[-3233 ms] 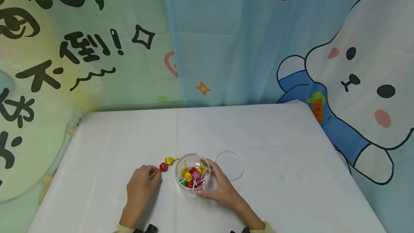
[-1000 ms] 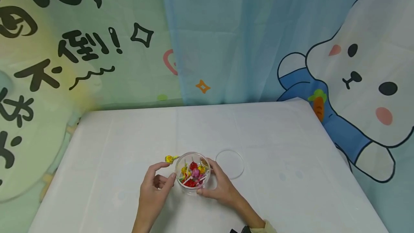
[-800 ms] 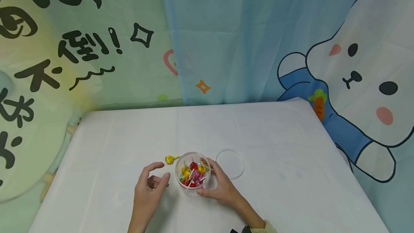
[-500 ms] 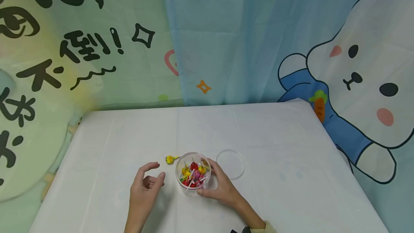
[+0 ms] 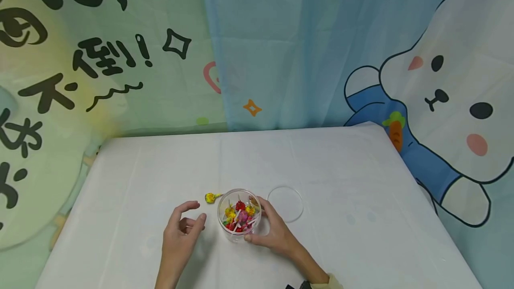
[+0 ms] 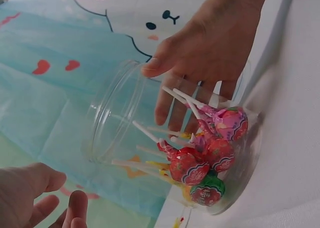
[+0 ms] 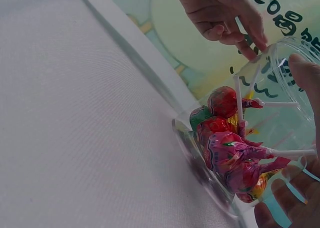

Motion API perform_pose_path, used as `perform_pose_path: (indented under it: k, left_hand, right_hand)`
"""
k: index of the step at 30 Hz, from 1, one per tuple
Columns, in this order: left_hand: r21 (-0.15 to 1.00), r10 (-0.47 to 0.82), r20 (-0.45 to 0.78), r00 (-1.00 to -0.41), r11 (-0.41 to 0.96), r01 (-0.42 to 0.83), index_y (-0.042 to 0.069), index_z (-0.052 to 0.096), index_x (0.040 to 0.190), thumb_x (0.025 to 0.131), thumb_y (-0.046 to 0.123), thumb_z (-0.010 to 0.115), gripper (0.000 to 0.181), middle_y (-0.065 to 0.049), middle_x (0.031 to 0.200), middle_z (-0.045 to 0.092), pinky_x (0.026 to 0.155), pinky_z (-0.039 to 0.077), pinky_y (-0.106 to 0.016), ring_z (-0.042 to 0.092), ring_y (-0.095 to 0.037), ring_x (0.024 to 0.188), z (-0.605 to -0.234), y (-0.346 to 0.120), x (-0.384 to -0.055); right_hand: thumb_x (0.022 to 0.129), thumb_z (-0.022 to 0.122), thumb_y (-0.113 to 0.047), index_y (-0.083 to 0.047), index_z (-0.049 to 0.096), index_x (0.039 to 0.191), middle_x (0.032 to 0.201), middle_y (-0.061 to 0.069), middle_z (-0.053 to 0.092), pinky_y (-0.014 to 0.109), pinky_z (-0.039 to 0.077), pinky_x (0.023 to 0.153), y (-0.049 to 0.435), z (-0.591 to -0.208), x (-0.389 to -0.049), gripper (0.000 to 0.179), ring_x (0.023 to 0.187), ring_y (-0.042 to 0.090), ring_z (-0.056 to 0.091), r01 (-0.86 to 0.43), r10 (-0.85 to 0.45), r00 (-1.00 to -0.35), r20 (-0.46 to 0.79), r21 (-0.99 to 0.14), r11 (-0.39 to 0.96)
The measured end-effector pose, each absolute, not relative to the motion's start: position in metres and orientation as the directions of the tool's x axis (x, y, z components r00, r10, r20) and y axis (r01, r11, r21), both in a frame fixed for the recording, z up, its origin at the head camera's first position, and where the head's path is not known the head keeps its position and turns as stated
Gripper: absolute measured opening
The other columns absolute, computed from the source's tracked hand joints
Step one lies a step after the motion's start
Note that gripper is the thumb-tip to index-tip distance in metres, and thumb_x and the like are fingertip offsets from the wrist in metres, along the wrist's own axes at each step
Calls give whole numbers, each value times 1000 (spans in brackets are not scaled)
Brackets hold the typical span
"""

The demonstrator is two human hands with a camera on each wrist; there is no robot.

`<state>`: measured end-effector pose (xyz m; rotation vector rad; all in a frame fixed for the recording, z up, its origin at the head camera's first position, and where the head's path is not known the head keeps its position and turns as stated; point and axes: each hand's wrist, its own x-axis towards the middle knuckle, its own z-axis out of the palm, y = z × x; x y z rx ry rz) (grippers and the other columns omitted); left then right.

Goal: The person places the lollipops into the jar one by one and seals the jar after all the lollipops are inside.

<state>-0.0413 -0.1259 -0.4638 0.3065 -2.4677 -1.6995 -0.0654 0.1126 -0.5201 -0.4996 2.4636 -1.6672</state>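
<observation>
A clear round jar stands upright on the white cloth, with several wrapped lollipops inside, red, pink, yellow and green, most with sticks pointing up. My right hand grips the jar's right side, thumb at the near side and fingers round the far side. To the left of the jar, my left hand hovers with loosely bent fingers, thumb and index apart, holding nothing. One yellow lollipop lies on the cloth at the jar's far left, its stick pointing toward the jar.
A clear round lid or ring lies flat just right of the jar, beyond my right hand. The white-covered table ends at a printed curtain at the back.
Earlier my left hand pinched a red lollipop on the cloth; that lollipop is gone from there and more red shows in the jar. The left hand has since drawn back left, away from the jar.
</observation>
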Motion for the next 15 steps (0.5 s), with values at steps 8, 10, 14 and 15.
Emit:
perform_pose_path:
  k: [8,10,14,15]
  left_hand:
    - [923,-206,40,-978,382,-43,13,58,122,88,16,71,36,-8,116,64,54,46,-19,59,-7,62,-470,-128,-47]
    - [907,-177,43,-983,419,-35,12,59,122,88,15,72,37,-7,113,65,55,47,-19,59,-6,62,-475,-131,-53]
    - [838,-108,73,-991,546,2,11,60,120,87,14,72,36,-5,106,68,59,49,-18,57,-3,66,-485,-137,-68]
    - [816,-89,103,-991,578,33,10,61,119,86,14,73,35,-5,103,68,59,49,-18,57,-3,66,-488,-138,-72]
  right_hand:
    - [74,80,-29,-16,35,147,151,5,44,43,42,107,113,-520,-65,87,130,29,50,-198,-337,-938,78,-920,338]
    - [74,80,-29,-16,35,147,151,4,44,44,42,106,113,-520,-65,87,130,28,50,-201,-337,-938,80,-918,341]
    - [74,80,-30,-15,35,147,151,5,44,45,42,106,113,-519,-65,87,130,29,50,-204,-340,-937,82,-918,341]
    - [74,80,-31,-15,35,147,151,5,44,44,42,106,113,-519,-65,87,130,29,50,-200,-338,-938,78,-918,342]
